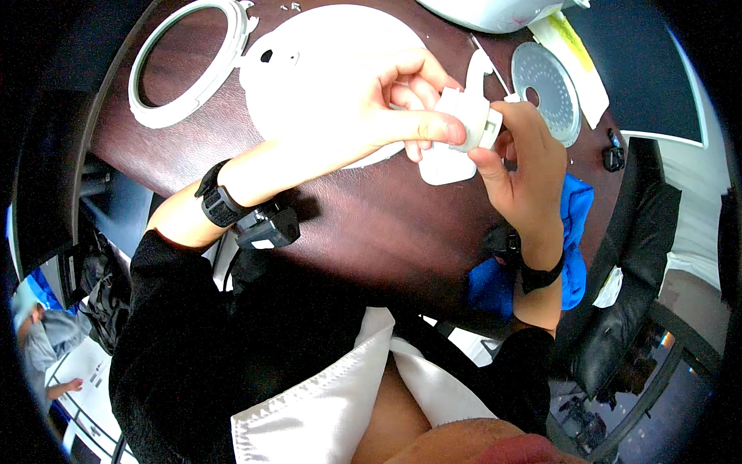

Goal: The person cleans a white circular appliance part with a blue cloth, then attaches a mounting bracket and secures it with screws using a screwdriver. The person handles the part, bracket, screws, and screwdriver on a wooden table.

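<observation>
White plastic makes up the small fitting (470, 110) held above the brown tabletop (371, 228): the left hand (398, 112) has its grip closed around one side, and the right hand (527, 166) pinches its right edge between thumb and fingers. Nearby lie a large round white cover (325, 81) and a grey perforated disc (555, 87).

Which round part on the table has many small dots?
The grey disc at right; the large white disc and the white ring lack this pattern.
</observation>
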Action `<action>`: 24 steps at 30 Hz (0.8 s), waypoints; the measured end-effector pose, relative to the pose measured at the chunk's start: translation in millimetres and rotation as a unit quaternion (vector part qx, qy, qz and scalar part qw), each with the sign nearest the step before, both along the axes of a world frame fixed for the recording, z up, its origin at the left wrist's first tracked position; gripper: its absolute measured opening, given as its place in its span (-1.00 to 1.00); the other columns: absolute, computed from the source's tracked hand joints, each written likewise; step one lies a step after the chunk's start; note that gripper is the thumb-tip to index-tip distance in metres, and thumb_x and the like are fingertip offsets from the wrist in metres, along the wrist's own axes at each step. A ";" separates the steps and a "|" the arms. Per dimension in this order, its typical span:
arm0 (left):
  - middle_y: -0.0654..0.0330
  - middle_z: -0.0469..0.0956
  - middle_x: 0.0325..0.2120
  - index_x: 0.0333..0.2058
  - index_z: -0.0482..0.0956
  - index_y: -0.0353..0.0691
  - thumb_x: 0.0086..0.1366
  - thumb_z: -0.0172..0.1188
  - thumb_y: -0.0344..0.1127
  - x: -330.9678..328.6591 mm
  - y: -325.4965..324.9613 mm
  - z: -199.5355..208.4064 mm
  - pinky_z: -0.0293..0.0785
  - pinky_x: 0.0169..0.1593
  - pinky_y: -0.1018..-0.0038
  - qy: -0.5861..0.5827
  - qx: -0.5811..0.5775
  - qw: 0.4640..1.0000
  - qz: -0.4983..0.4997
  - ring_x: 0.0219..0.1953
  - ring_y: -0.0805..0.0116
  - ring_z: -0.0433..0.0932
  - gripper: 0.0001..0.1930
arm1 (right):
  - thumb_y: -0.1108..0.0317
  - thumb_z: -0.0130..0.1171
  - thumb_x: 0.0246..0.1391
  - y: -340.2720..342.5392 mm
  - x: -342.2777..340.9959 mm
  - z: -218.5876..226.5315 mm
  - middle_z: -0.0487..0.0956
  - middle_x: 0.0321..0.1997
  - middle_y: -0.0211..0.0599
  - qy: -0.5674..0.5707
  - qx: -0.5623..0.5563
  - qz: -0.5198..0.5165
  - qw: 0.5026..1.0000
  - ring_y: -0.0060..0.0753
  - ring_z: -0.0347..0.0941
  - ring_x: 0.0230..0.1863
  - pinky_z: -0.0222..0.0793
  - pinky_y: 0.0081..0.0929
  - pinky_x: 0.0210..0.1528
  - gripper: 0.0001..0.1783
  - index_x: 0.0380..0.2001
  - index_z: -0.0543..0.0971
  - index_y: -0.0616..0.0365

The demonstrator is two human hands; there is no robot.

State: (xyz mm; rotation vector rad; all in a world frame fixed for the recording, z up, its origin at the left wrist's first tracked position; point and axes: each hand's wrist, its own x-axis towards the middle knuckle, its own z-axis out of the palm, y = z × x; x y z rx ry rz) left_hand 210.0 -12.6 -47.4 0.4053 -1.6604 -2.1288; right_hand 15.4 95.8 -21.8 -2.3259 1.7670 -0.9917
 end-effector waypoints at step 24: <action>0.27 0.52 -0.54 0.00 0.50 -0.35 0.29 0.23 -0.25 -6.8 15.9 -3.0 0.43 -0.50 0.65 0.068 -0.200 0.973 0.095 -0.57 0.57 0.50 -0.62 | -0.06 -0.04 0.31 7.0 -6.0 -3.4 0.41 -0.57 -0.51 -0.329 0.211 0.055 0.919 -0.72 0.28 -0.56 0.14 -0.67 -0.53 -0.53 -0.34 0.48 0.20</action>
